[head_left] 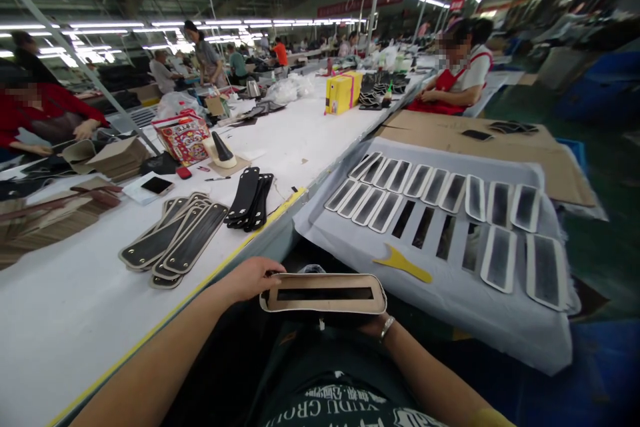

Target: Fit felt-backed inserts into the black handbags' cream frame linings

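A long, narrow bag body [325, 307] is held in front of my shirt, its beige-lined opening facing up and a dark slot showing inside. My left hand [257, 278] is closed around its left end, thumb and fingers at the rim. Below its right end, my right hand [373, 327] holds it from the near side; those fingers are mostly hidden. To the left lie a pile of black panels with pale edges and metal studs [195, 240] and a stack of plain black strips [246, 200].
On the right, a grey-covered table [345, 267] bears rows of pale-edged dark panels [497, 257] and a yellow flat tool [403, 263]. A phone [157, 185] and a yellow box [343, 93] are on the white table. Co-workers sit at left and far right.
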A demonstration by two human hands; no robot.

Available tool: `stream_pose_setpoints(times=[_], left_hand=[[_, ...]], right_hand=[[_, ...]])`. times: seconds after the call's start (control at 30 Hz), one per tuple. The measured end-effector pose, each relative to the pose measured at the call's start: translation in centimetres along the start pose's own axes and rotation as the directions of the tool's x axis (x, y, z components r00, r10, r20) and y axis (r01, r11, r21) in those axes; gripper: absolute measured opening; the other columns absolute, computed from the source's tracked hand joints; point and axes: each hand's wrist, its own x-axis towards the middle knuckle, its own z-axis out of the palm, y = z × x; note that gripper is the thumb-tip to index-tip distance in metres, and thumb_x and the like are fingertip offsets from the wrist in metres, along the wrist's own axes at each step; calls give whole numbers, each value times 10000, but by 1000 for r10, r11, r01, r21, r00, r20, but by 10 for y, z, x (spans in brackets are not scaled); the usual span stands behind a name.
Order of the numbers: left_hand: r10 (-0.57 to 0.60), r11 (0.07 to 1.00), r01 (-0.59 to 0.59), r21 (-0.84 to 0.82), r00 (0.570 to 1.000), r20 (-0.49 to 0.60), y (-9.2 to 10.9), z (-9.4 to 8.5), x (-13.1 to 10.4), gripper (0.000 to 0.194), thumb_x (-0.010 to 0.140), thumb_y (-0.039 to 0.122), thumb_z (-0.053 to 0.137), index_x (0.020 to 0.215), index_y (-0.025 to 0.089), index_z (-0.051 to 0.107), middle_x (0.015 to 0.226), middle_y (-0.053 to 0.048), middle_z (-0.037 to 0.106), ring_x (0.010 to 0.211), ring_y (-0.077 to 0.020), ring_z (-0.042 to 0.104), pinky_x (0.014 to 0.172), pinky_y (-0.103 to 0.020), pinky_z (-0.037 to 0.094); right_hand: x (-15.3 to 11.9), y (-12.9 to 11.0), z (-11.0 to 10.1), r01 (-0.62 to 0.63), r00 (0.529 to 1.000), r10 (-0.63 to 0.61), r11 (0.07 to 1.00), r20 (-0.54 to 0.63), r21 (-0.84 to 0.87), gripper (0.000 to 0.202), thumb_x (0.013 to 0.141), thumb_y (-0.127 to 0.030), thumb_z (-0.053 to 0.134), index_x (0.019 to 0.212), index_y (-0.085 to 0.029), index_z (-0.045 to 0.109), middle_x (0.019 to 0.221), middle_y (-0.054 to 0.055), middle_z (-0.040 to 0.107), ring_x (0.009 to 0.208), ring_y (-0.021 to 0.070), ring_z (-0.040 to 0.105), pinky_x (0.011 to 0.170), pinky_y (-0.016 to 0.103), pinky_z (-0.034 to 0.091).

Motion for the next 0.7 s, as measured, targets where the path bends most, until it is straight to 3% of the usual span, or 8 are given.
stream_pose_setpoints(times=[0.07, 0.13, 0.17, 0.23, 0.37, 0.53, 0.6, 0.7], left_hand=[[49, 981, -46, -188, 999, 12, -1, -2, 1, 413, 799, 401, 489, 1116, 167, 613, 1060, -50, 684, 960, -185, 625, 845, -264, 470], [71, 939, -86, -331, 996, -59, 1, 0, 5, 493, 809, 438, 472, 1187, 134, 559, 1138, -88, 650, 1021, -199, 606, 864, -286, 471], [68, 940, -98, -327, 993, -102, 3, 2, 8, 510, 805, 451, 483, 1199, 133, 549, 1162, -98, 635, 1038, -205, 597, 870, -295, 468], [67, 984, -89, -152, 988, -139, 7, 9, 15, 459, 785, 456, 532, 1133, 164, 599, 1127, -88, 648, 1013, -216, 596, 869, -307, 458], [81, 982, -65, 176, 993, -85, 14, 19, 28, 278, 839, 342, 459, 887, 192, 688, 911, -74, 691, 874, -222, 606, 831, -328, 429], [99, 975, -91, 202, 995, -29, 13, 13, 32, 269, 840, 296, 445, 874, 202, 695, 872, -46, 696, 821, -195, 606, 755, -270, 413], [94, 979, -91, 181, 996, -8, 12, 9, 31, 286, 839, 350, 458, 843, 203, 703, 811, -27, 697, 770, -177, 607, 705, -243, 410], [83, 987, -84, 139, 997, 9, 12, 7, 31, 336, 802, 459, 512, 957, 221, 692, 813, 2, 699, 724, -155, 604, 655, -213, 409]], right_hand=[[0, -1, 1, -24, 1000, 24, 999, -13, 38, 238, 708, -414, 577, 775, -189, 619, 774, 78, 680, 805, 225, 636, 899, 419, 396], [0, -3, 5, -39, 999, 40, 997, -18, 64, 218, 733, -390, 562, 767, -183, 623, 775, 80, 682, 840, 221, 632, 908, 410, 386], [-1, -4, 7, -45, 999, 46, 996, -18, 76, 219, 747, -384, 549, 769, -181, 627, 775, 80, 684, 858, 220, 629, 913, 405, 383], [-1, -6, 11, -60, 998, 62, 993, -16, 99, 242, 777, -379, 514, 783, -171, 639, 777, 85, 688, 884, 224, 626, 920, 403, 380], [-3, -8, 16, -81, 997, 83, 987, -9, 140, 301, 809, -376, 472, 857, -143, 656, 840, 106, 698, 907, 236, 623, 931, 408, 377], [-5, -10, 17, -98, 995, 98, 983, 8, 155, 291, 789, -360, 505, 879, -130, 658, 893, 119, 699, 933, 251, 621, 952, 418, 375], [-6, -11, 19, -101, 995, 99, 983, 17, 152, 285, 789, -362, 507, 881, -138, 656, 915, 114, 696, 954, 246, 618, 963, 412, 372], [-9, -13, 22, -94, 995, 92, 986, 23, 134, 280, 803, -371, 481, 855, -154, 652, 890, 106, 691, 939, 235, 623, 956, 411, 380]])
